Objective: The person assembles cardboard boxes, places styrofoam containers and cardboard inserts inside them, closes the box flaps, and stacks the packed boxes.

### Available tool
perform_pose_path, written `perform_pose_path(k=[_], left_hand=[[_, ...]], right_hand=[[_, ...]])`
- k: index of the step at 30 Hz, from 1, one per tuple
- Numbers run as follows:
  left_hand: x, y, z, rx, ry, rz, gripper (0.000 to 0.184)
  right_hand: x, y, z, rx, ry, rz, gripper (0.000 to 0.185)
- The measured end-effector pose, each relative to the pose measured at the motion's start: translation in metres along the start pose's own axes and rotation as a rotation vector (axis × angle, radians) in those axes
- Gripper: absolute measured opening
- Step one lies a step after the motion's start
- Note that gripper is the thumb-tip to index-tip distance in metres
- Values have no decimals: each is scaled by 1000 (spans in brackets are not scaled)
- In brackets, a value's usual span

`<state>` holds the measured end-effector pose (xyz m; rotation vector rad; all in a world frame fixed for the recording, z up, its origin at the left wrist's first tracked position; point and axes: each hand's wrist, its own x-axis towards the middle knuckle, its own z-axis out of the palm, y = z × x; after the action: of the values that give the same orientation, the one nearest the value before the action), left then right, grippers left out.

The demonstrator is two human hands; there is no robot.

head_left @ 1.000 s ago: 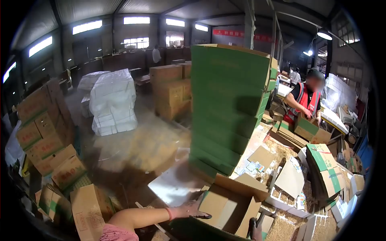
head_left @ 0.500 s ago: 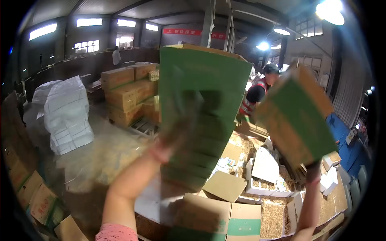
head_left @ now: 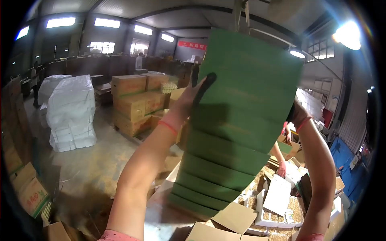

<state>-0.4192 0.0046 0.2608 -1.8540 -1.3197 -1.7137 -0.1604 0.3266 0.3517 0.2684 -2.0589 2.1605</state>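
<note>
A tall stack of green cardboard cartons [head_left: 217,160] rises in front of me, its layers nested one over another. My left hand [head_left: 198,90], with dark-coated glove fingers, grips the left edge of the uppermost green carton [head_left: 251,76], thumb on its front face. On the opposite side my right hand [head_left: 297,114] holds the carton's right edge; its fingers are mostly hidden behind it. Below the stack, an open brown carton [head_left: 213,232] spreads its flaps toward me.
White foam boxes [head_left: 261,215] with brown granular filling stand lower right, where another person's gloved hand [head_left: 282,168] reaches in. Stacked brown cartons [head_left: 128,102] sit on a pallet at left of centre. White wrapped bundles [head_left: 71,114] stand farther left.
The separate green-striped carton in my right hand no longer shows apart from the stack. My right hand has come to the stack's right side; my left hand is higher, at its left edge.
</note>
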Motion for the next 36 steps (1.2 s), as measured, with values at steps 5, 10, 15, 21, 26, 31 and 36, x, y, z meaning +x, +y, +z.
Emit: perform_pose_path(k=[5, 10, 15, 21, 26, 31, 36], left_hand=[[24, -30, 13, -30, 263, 222, 47], [57, 9, -23, 349, 40, 645, 41], [50, 7, 2, -43, 76, 156, 30], [43, 12, -6, 213, 97, 396, 46], [-40, 54, -22, 375, 284, 342, 49], [-284, 27, 6, 115, 625, -493, 43], [-510, 49, 174, -473, 206, -1255, 44]], right_hand=[[-25, 7, -15, -126, 294, -80, 47], [-26, 38, -84, -386, 455, -42, 46], [-7, 72, -118, -584, 522, 33, 45], [-25, 104, -110, -627, 560, 22, 45], [-90, 148, -74, -463, 569, -79, 47], [-313, 294, -6, -996, 898, 1, 49], [-524, 463, 75, -787, 986, 592, 69]])
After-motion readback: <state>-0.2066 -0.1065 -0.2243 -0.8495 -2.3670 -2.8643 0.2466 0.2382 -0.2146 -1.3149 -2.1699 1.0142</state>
